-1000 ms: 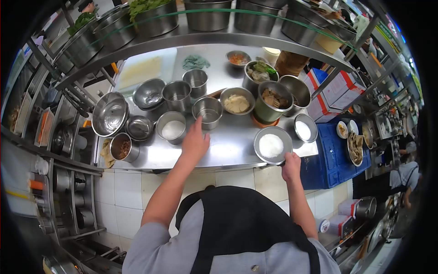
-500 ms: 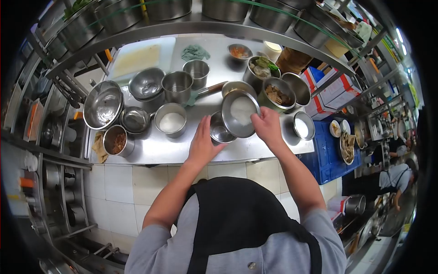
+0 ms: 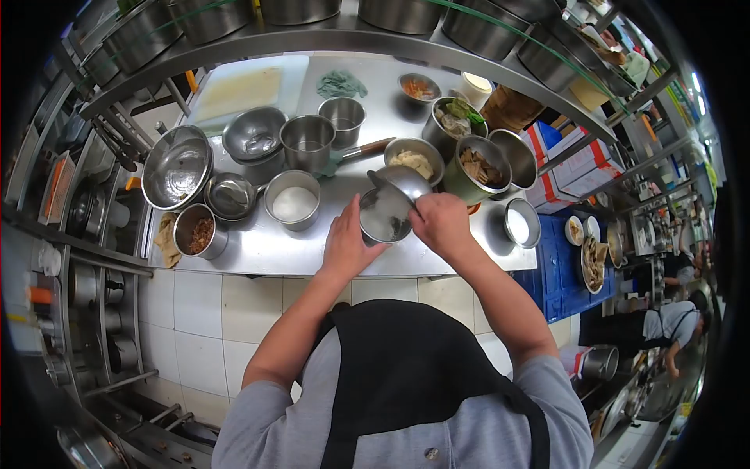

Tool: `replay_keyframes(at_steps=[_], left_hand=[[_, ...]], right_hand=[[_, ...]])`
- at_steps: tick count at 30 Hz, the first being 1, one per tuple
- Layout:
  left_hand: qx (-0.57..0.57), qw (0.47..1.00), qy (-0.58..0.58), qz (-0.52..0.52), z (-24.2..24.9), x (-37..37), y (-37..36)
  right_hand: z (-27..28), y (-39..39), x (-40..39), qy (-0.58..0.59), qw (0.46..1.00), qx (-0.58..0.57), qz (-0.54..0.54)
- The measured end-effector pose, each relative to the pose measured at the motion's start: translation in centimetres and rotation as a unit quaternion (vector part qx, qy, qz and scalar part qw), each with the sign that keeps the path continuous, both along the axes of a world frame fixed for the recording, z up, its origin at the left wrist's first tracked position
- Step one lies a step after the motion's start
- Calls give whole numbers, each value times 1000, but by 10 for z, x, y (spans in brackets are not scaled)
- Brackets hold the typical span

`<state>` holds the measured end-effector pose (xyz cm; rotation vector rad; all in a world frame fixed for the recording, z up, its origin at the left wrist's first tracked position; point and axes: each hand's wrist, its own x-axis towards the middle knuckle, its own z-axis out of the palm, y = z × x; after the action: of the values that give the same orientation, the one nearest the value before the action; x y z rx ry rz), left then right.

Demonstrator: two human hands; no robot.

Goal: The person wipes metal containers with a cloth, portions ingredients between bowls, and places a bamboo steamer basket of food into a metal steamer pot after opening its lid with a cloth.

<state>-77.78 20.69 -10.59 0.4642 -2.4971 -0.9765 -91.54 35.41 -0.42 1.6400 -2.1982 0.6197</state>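
Observation:
My right hand (image 3: pixel 441 227) grips the rim of a metal bowl (image 3: pixel 408 181), which is steeply tilted over a metal pot (image 3: pixel 383 236). White powder runs from the bowl into the pot. My left hand (image 3: pixel 346 241) lies against the pot's left side, fingers stretched out. Just left of that hand stands a pot of white grains (image 3: pixel 293 200). Behind the tilted bowl is a bowl of pale yellowish food (image 3: pixel 414 159).
On the steel table (image 3: pixel 312 254) stand several metal pots and bowls, with a white cutting board (image 3: pixel 246 87) at the back left. A small white-filled bowl (image 3: pixel 521 223) is at the right edge. Overhead runs a shelf (image 3: pixel 344 41). Another person (image 3: pixel 672 324) stands far right.
My right hand has tipped the bowl steeply toward the pot, and powder now falls into it. The bowl of pale food behind shows more fully. My left hand stays at the pot.

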Motion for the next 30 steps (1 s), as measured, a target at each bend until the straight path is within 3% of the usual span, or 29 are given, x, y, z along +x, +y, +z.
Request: replay_keyframes(at_steps=[4,14,17,20,21,22,24,26,27,29,30], left_hand=[[-17,1000,10,-3,-3,0,-1],[-23,999,25,7,-1,-3,-7],[-22,1000,11,-1,1,-1,-6],[-33,999,-7,-9,9,1,-6],[-47,999,-11,-20,13,3,-6],[-44,999,-14,-19,18,4,-6],[-77,997,-8,-28,28,9,-11],[-96,995,16,-18,37,12,-21],[-88,995,33,-15,41,13,-27],[-112,993,43,-8,55,12,-37],[-133,990,42,-5,61,10,-44]], right_hand=[[-17,-2,2,73,995,-7,62],[-12,-1,0,78,994,-1,78],[-30,3,-1,55,997,-6,57],[-34,8,-5,8,998,-58,-31],[-31,10,-4,-172,970,-104,-137],[-28,15,-4,-344,896,-150,-237],[-45,40,-15,-396,858,-201,-259],[-50,65,-11,-521,761,-295,-252],[-53,78,-7,-513,752,-313,-271],[-71,107,-1,-619,627,-394,-262],[-91,132,2,-620,617,-404,-268]])
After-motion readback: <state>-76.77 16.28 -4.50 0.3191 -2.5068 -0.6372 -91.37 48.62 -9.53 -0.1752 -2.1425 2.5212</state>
